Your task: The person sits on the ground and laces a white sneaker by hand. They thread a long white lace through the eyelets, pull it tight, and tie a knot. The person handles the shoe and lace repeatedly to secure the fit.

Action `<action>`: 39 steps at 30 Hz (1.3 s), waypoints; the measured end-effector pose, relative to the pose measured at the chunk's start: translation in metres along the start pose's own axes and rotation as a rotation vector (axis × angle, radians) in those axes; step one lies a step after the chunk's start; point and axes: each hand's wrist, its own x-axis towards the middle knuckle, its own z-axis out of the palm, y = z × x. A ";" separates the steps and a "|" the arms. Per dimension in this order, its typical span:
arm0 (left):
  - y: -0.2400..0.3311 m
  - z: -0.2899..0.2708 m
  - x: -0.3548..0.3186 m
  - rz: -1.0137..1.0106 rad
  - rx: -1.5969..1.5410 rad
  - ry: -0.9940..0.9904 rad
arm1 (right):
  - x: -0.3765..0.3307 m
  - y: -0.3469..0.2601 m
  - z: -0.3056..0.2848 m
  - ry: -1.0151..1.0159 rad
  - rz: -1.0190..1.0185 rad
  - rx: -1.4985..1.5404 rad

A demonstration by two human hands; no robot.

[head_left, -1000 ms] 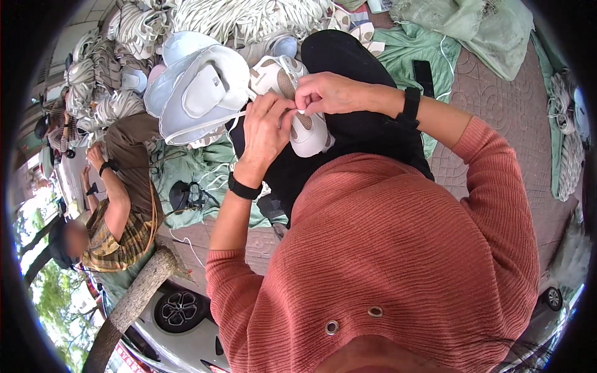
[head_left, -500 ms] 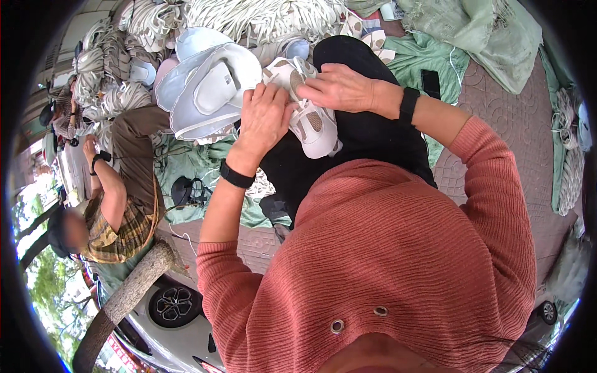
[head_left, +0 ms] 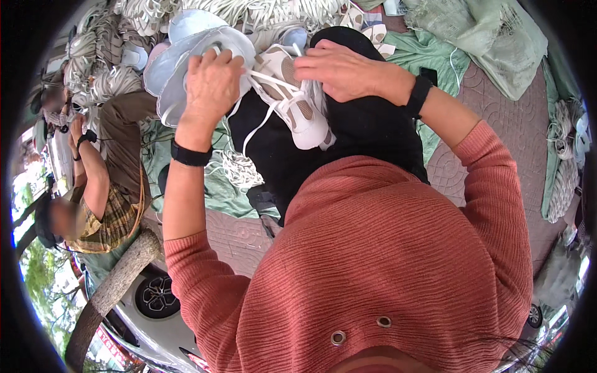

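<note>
A white and tan shoe upper (head_left: 306, 128) lies across my black-clad lap, toe toward me. White shoelace (head_left: 264, 76) crosses its front, and a loose length hangs at its left side down to my thigh. My left hand (head_left: 214, 84) is closed, with the lace stretched between it and the shoe. Beside the shoe's opening, my right hand (head_left: 348, 69) is closed with its fingertips together; a white lace strip sticks up beside them. Partly behind my left hand, pale blue and white shoe pieces (head_left: 198, 26) are stacked.
Bundles of white laces and shoe parts (head_left: 112, 87) are heaped at the far left. A green cloth (head_left: 423, 51) and a pale sack (head_left: 476, 40) lie right. A dark phone (head_left: 429, 76) is beside my right wrist. Another person (head_left: 102, 205) sits left, near a tree trunk (head_left: 121, 283).
My left hand has moved left from the shoe, drawing the lace out. The right hand has shifted slightly, staying by the shoe. A lace length now hangs loose at the shoe's left.
</note>
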 end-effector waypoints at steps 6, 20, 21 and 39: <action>-0.005 -0.013 0.016 -0.029 -0.008 0.145 | 0.009 0.003 0.000 0.011 0.116 0.227; 0.137 0.013 -0.099 -1.227 -2.119 -0.347 | 0.050 -0.039 0.014 -0.071 0.074 -0.020; 0.135 0.019 -0.093 -1.216 -2.236 -0.324 | 0.053 -0.045 0.017 -0.059 0.077 -0.064; 0.127 0.036 -0.089 -1.102 -1.799 -0.500 | 0.062 -0.039 0.027 0.228 0.477 0.794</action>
